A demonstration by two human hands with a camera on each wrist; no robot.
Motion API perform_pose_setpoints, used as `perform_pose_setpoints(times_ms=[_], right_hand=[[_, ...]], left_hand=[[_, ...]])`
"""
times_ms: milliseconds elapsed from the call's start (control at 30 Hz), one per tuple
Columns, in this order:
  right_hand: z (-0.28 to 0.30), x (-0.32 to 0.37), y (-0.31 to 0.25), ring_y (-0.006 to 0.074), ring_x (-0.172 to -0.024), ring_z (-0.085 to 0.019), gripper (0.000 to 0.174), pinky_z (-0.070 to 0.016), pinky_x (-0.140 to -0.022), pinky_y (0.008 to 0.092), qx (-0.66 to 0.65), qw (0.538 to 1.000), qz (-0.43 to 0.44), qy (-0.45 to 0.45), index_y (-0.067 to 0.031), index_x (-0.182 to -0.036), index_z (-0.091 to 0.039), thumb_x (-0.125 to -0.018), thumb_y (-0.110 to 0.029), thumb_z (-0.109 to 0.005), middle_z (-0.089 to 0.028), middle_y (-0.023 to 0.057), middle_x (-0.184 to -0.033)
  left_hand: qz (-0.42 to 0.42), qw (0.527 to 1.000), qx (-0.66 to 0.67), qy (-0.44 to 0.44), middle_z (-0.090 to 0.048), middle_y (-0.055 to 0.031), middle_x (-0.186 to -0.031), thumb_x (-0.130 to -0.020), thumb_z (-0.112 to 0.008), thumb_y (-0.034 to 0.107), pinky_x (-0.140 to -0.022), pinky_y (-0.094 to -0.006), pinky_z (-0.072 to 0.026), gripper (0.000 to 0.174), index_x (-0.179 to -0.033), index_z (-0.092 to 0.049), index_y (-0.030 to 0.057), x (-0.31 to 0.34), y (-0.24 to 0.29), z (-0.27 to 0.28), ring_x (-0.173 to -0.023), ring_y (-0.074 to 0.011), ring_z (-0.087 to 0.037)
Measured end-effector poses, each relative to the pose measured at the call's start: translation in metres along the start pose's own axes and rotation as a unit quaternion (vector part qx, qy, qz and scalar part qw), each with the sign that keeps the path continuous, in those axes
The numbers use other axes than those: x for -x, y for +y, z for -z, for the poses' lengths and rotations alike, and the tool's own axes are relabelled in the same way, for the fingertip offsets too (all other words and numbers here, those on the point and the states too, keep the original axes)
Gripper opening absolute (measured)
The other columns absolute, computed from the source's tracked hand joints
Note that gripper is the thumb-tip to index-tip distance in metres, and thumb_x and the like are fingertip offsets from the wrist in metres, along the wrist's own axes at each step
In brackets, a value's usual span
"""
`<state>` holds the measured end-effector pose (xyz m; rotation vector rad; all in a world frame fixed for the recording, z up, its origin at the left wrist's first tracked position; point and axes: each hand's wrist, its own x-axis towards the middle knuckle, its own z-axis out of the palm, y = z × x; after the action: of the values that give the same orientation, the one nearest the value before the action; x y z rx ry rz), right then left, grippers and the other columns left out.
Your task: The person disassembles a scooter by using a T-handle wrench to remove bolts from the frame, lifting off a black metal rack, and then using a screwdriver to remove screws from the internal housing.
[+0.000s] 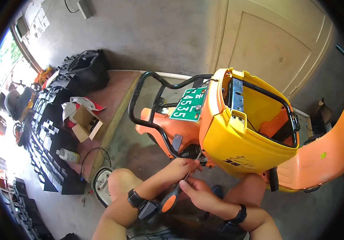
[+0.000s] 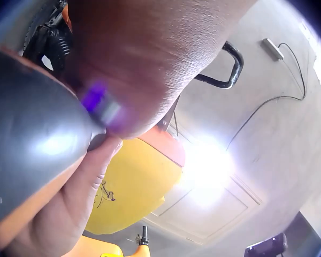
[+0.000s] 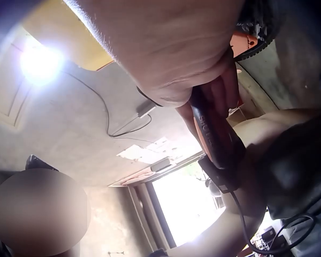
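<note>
A screwdriver with an orange and black handle (image 1: 168, 202) slants up between both hands in the head view. My right hand (image 1: 202, 195) grips it where handle and shaft meet; in the right wrist view the handle (image 3: 216, 136) sticks out of its curled fingers. My left hand (image 1: 178, 170) pinches the slim shaft further up, beside the black shock absorber (image 1: 190, 152) of an orange scooter (image 1: 180, 134). The tip end shows just past the left fingers, close to the yellow body panel (image 1: 236, 156). In the left wrist view the handle (image 2: 32, 144) covers the left side.
A black tubular rack (image 1: 134, 96) and green number plate (image 1: 188, 106) stick out from the scooter's rear. To the left lie an open cardboard box (image 1: 87, 124), a white bottle (image 1: 68, 155) and black plastic crates (image 1: 86, 72). A round white-rimmed part (image 1: 101, 186) lies by the left knee.
</note>
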<state>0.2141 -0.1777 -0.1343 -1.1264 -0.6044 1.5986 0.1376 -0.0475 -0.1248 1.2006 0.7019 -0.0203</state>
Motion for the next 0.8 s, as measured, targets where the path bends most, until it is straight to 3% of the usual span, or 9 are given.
perform_pose_setpoints(times_ms=[533, 600, 800], right_hand=[[0.005, -0.001, 0.002, 0.0135, -0.082, -0.065, 0.035, -0.0518, -0.076, 0.026, 0.026, 1.0, -0.008, -0.006, 0.0027, -0.103, -0.056, -0.1, -0.031, -0.047, -0.065, 0.007, -0.092], [0.01, -0.003, 0.008, 0.0162, -0.095, -0.065, 0.031, -0.053, -0.086, 0.03, 0.048, 0.998, -0.027, -0.032, 0.0021, -0.118, -0.053, -0.102, -0.022, -0.04, -0.063, 0.0084, -0.109], [0.006, -0.001, -0.001, 0.0194, -0.098, -0.065, 0.034, -0.053, -0.088, 0.0316, -0.011, 0.999, -0.038, -0.035, 0.0016, -0.12, -0.05, -0.103, -0.025, -0.038, -0.062, 0.0106, -0.11]], left_hand=[[0.004, 1.0, -0.018, -0.008, -0.046, 0.0046, -0.069, -0.096, -0.05, 0.036, -0.057, -0.024, -0.0376, 0.039, -0.095, -0.068, 0.001, -0.004, -0.005, 0.001, -0.063, -0.0062, -0.043], [0.004, 1.0, -0.002, -0.007, -0.044, 0.0056, -0.065, -0.098, -0.05, 0.032, -0.053, -0.0221, -0.0333, 0.038, -0.094, -0.067, -0.0022, -0.004, -0.004, 0.0, -0.058, -0.0046, -0.039], [0.012, 1.0, 0.008, -0.012, -0.046, 0.0054, -0.064, -0.097, -0.052, 0.033, -0.05, -0.0226, -0.0328, 0.037, -0.091, -0.067, -0.0007, -0.003, 0.001, -0.001, -0.055, -0.0047, -0.04]])
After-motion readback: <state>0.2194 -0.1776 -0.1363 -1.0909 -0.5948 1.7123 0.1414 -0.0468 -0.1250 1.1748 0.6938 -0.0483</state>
